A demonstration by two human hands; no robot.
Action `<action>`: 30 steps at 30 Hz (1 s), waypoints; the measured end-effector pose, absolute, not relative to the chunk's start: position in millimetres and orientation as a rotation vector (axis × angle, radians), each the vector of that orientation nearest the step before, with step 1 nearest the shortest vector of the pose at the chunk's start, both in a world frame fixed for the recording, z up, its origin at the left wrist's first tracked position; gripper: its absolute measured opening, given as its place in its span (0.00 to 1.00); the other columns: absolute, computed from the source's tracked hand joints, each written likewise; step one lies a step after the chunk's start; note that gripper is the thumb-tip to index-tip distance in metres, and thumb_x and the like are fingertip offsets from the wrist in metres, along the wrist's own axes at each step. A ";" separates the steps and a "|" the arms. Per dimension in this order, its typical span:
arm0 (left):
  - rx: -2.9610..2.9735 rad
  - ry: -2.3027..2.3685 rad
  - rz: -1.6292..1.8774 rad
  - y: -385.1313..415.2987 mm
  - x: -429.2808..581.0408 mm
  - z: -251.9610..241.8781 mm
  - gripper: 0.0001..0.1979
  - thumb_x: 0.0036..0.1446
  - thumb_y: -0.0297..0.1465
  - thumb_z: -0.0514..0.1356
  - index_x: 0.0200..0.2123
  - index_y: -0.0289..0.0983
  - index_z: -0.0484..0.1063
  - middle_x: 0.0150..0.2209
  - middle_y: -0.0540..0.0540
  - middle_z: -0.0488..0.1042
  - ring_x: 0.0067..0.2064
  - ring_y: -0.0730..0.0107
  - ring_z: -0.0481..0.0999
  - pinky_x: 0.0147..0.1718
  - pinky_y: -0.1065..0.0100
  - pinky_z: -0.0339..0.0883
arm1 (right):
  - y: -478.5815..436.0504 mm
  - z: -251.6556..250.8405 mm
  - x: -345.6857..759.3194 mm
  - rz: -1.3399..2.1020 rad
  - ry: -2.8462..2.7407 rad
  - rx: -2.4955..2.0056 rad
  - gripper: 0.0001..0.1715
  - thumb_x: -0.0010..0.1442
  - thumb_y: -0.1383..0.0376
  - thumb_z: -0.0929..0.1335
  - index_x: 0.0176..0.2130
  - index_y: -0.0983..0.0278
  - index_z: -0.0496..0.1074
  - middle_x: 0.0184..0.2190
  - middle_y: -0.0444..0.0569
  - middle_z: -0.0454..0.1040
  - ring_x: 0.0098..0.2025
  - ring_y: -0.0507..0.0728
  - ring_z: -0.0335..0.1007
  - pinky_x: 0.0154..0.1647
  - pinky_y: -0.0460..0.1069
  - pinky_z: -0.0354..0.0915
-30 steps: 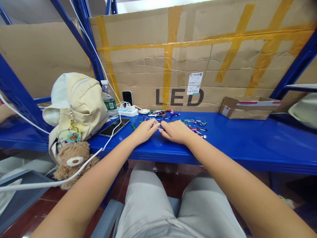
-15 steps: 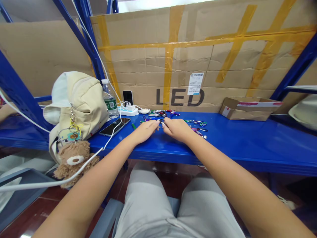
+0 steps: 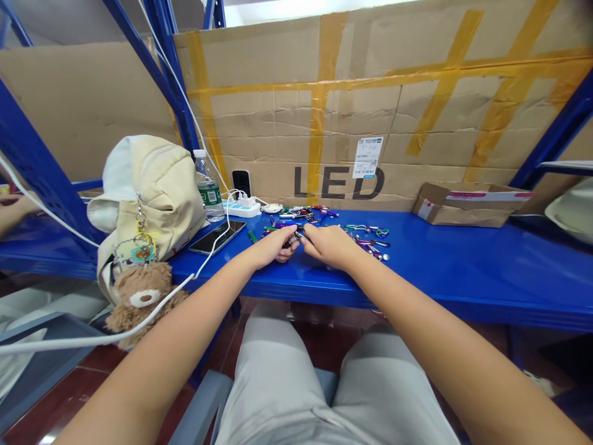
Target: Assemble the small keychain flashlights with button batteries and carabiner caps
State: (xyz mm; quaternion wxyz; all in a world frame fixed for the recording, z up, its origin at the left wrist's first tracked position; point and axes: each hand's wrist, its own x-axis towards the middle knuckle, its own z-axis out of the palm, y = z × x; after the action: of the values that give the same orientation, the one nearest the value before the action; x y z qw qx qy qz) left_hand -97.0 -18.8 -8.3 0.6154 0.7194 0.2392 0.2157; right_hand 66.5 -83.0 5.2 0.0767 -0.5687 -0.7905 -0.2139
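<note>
My left hand (image 3: pixel 273 247) and my right hand (image 3: pixel 327 246) meet at the middle of the blue steel shelf (image 3: pixel 463 262). Between their fingertips they pinch a small dark metal keychain clip (image 3: pixel 293 240), partly hidden by my fingers. Colourful carabiner keychains (image 3: pixel 368 238) lie in a loose scatter just beyond my right hand. More of them, in a tangled row (image 3: pixel 301 214), lie behind my fingers. A green-handled piece (image 3: pixel 252 236) rests near my left hand.
A black phone (image 3: pixel 217 237) lies left of my hands, crossed by a white cable (image 3: pixel 208 262). Behind it are a power strip (image 3: pixel 241 209), a water bottle (image 3: pixel 208 188) and a cream bag (image 3: pixel 151 198) with a teddy bear charm (image 3: pixel 144 303). Another person's hand (image 3: pixel 13 213) shows far left.
My hands have drawn closer together and lifted the small clip between their fingers. My left fingers now curl under it. The view has shifted slightly.
</note>
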 end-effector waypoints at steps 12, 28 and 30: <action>1.706 0.516 0.473 -25.2 -97.7 -4.0 0.26 0.64 0.49 0.40 0.23 0.36 0.57 0.14 0.56 0.48 0.14 0.82 0.45 0.15 0.77 0.43 | -83.1 3.7 71.1 -0.664 -2.405 -1.663 0.21 0.68 0.58 0.52 0.44 0.67 0.65 0.33 0.54 0.77 0.33 0.60 0.72 0.28 0.49 0.47; 1.578 0.593 0.393 -25.0 -96.9 1.2 0.26 0.64 0.47 0.37 0.21 0.37 0.53 0.12 0.56 0.45 0.14 0.81 0.41 0.14 0.77 0.38 | -77.8 -0.5 67.4 -0.471 -2.387 -1.601 0.18 0.68 0.59 0.53 0.44 0.67 0.63 0.35 0.54 0.76 0.34 0.59 0.72 0.31 0.48 0.51; 1.569 0.582 0.389 -24.4 -96.8 1.2 0.26 0.64 0.46 0.36 0.20 0.37 0.52 0.12 0.56 0.44 0.14 0.81 0.40 0.14 0.77 0.38 | -76.6 -1.4 67.3 -0.449 -2.379 -1.576 0.18 0.68 0.59 0.53 0.43 0.67 0.63 0.35 0.53 0.76 0.33 0.58 0.72 0.30 0.48 0.51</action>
State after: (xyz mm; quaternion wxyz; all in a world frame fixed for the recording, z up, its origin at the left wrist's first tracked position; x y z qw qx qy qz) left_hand -96.8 -24.4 1.2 0.6532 0.6914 0.2567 0.1715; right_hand 67.3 -76.6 -1.4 0.1260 -0.5411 -0.8170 -0.1541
